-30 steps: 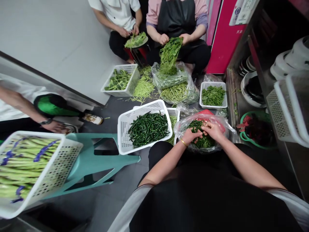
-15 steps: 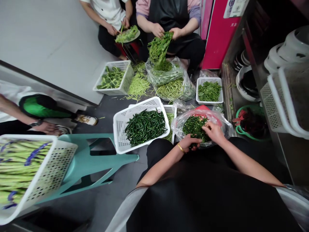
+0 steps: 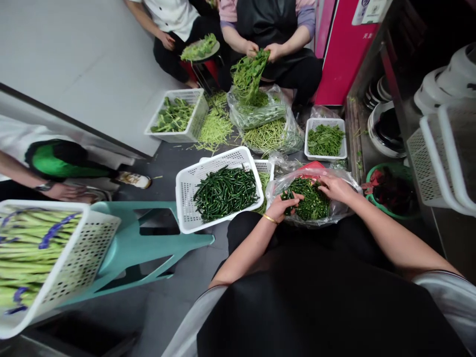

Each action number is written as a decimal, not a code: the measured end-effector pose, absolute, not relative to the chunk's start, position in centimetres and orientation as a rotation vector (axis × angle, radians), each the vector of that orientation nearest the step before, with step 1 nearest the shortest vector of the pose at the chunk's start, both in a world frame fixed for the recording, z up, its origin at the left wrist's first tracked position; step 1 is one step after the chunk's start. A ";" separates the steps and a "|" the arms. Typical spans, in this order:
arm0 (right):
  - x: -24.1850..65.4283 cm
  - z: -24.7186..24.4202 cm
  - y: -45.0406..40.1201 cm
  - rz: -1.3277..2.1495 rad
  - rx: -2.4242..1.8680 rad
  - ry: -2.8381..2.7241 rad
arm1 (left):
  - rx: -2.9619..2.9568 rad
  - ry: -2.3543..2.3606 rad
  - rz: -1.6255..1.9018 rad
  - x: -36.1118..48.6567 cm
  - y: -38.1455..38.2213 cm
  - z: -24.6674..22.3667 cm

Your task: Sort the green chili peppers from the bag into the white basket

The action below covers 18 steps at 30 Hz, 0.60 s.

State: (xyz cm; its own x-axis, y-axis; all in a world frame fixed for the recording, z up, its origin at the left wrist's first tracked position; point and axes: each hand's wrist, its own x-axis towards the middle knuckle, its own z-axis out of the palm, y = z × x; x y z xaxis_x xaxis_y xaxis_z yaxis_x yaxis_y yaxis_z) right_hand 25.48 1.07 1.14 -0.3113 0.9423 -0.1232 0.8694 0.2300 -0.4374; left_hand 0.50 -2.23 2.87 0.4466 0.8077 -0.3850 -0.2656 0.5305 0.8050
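Note:
A clear plastic bag [image 3: 344, 210] lies open at my knees with green chilies [image 3: 312, 198] in it. My left hand [image 3: 284, 207] is curled round a few dark green chilies at the bag's left side. At the far side of the bag, the fingers of my right hand [image 3: 332, 187] are bent together over the chilies' edge; what they hold, if anything, is too small to tell. Left of the bag, a tilted white basket [image 3: 186, 203] bears a heap of dark green chilies [image 3: 225, 192].
A teal stool [image 3: 126, 243] and a basket of long green stalks [image 3: 91, 248] stand left. Ahead, a person's hands [image 3: 262, 51] hold leafy greens above a bag. Right are a green basin [image 3: 372, 198], a small white basket [image 3: 345, 148] and a metal shelf.
My left hand has moved left with the chilies, and my right hand has shifted slightly up and right, away from it. The far-left co-worker's hand has left the greens on the small stool.

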 end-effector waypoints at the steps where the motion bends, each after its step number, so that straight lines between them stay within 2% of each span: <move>1: 25.0 1.7 0.3 0.783 -1.714 -2.155 | 0.779 0.895 0.764 0.9 -2.0 2.8; 5: 21.8 2.3 -3.4 1.443 -1.482 -1.428 | 0.966 0.956 0.710 2.0 -2.2 2.4; 9: 20.2 2.1 -6.2 1.697 -1.393 -1.341 | 0.934 0.874 0.508 1.5 -3.6 2.0; 11: 20.4 2.2 -6.7 1.599 -1.465 -1.543 | 0.853 0.823 0.410 1.2 -4.3 1.9; 16: 21.4 2.2 -4.1 0.677 -1.808 -2.182 | 0.671 0.763 0.371 1.8 -5.1 2.0; 18: 21.5 1.8 -1.8 0.492 -2.005 -2.336 | 0.613 0.758 0.413 1.9 -5.0 1.8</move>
